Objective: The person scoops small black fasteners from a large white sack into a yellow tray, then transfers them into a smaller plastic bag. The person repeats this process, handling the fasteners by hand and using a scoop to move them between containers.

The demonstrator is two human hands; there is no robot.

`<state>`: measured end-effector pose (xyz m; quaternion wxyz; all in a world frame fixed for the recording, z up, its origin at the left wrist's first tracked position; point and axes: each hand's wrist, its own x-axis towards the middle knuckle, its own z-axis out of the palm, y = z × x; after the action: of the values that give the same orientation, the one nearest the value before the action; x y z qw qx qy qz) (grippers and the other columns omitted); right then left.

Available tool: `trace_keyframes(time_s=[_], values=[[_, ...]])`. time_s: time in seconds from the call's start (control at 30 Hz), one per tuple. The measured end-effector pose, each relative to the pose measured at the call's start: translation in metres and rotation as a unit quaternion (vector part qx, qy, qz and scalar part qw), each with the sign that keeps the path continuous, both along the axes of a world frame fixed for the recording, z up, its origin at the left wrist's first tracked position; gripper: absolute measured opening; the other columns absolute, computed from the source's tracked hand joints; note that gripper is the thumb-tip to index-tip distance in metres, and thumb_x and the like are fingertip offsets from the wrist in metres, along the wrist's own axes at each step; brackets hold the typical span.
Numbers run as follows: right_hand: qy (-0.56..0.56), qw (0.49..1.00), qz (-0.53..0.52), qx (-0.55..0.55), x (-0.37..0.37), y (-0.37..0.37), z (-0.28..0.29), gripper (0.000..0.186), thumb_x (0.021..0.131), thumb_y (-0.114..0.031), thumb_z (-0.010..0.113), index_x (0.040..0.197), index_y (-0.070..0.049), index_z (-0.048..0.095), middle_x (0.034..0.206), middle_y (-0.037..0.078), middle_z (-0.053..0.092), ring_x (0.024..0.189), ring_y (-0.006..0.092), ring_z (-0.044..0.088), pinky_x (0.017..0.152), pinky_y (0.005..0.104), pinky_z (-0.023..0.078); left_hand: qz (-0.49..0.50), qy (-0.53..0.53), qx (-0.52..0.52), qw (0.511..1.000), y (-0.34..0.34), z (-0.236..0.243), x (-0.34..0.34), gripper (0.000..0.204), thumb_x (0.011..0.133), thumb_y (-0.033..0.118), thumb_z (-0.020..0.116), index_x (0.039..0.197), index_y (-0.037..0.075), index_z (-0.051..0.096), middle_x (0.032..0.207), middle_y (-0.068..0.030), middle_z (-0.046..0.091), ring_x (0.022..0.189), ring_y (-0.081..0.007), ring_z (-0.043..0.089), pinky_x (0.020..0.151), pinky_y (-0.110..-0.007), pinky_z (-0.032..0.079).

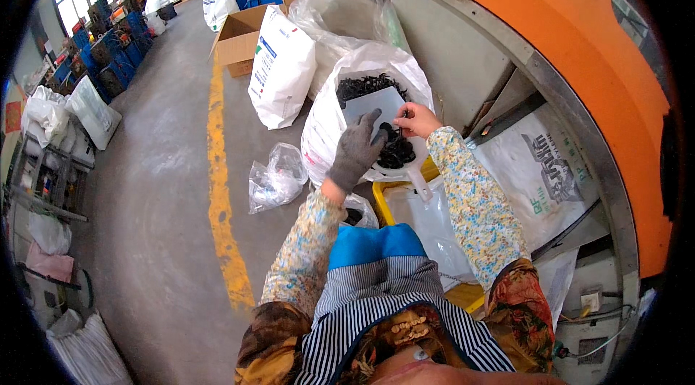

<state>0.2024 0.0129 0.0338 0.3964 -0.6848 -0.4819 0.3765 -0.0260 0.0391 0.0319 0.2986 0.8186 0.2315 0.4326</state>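
Observation:
In front of me a pale plastic scoop [378, 104] with a white handle [419, 184] rests across the mouth of a large white sack [326, 132]. Small black parts [396, 152] lie in the scoop, and more dark, stringy black pieces [368, 86] fill the sack behind it. My left hand [355, 150], in a grey glove, reaches over the scoop's left side, fingers apart beside the parts. Bare and closed in a pinch, my right hand [418, 121] holds a small black part above the scoop's right edge. Its exact shape is too small to make out.
A yellow crate [391, 200] with a clear liner stands below the scoop. To the left are a clear plastic bag [279, 179], a white printed sack [282, 70] and an open cardboard box [240, 41]. An orange machine [557, 45] bounds the right side.

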Motion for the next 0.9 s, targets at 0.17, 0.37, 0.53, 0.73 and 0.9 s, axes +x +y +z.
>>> trace_keyframes(time_s=[0.17,0.37,0.53,0.73,0.9], values=[[-0.035,0.993,0.022,0.109,-0.028,0.008,0.003,0.041,0.089,-0.033,0.064,0.114,-0.002,0.056,0.086,0.007,0.064,0.071,0.0141,0.059,0.061,0.0318,0.05,-0.144,-0.026,-0.127,0.981,0.042,-0.036,0.048,0.056,0.081,0.032,0.071,0.124,0.001,0.052,0.112,-0.0216,0.063,0.096,-0.0352,0.063,0.083,-0.039,0.05],[-0.371,0.924,0.015,0.088,-0.007,-0.019,-0.017,0.063,0.076,-0.038,0.073,0.128,-0.01,0.051,0.112,0.017,0.057,0.104,0.0334,0.057,0.089,0.0396,0.047,0.08,0.034,-0.076,0.993,0.057,-0.057,0.045,0.03,0.082,0.023,0.066,0.106,0.006,0.062,0.093,-0.0184,0.068,0.09,-0.0356,0.064,0.078,-0.042,0.05],[-0.475,0.874,0.103,0.018,-0.037,-0.03,-0.023,0.077,0.062,-0.032,0.083,0.128,-0.01,0.05,0.118,0.019,0.047,0.103,0.0393,0.056,0.091,0.0458,0.047,0.102,0.113,-0.053,0.987,0.048,-0.062,0.04,0.028,0.08,0.022,0.066,0.102,0.007,0.06,0.09,-0.018,0.067,0.087,-0.0365,0.064,0.077,-0.045,0.05],[-0.469,0.882,0.053,0.017,-0.019,-0.02,-0.036,0.051,0.063,-0.014,0.077,0.108,-0.003,0.055,0.112,0.018,0.047,0.094,0.0393,0.059,0.083,0.0456,0.051,0.06,0.213,-0.045,0.974,0.046,-0.059,0.038,0.024,0.081,0.022,0.061,0.1,0.008,0.06,0.092,-0.0174,0.067,0.091,-0.0355,0.064,0.079,-0.046,0.05],[-0.416,0.909,0.013,0.017,-0.012,-0.015,-0.041,0.048,0.062,-0.012,0.077,0.104,-0.005,0.055,0.102,0.018,0.056,0.094,0.0356,0.059,0.083,0.0425,0.049,0.012,0.27,0.054,0.961,0.036,-0.058,0.05,0.024,0.08,0.021,0.058,0.101,0.009,0.06,0.096,-0.0154,0.067,0.091,-0.0333,0.065,0.079,-0.045,0.051]])
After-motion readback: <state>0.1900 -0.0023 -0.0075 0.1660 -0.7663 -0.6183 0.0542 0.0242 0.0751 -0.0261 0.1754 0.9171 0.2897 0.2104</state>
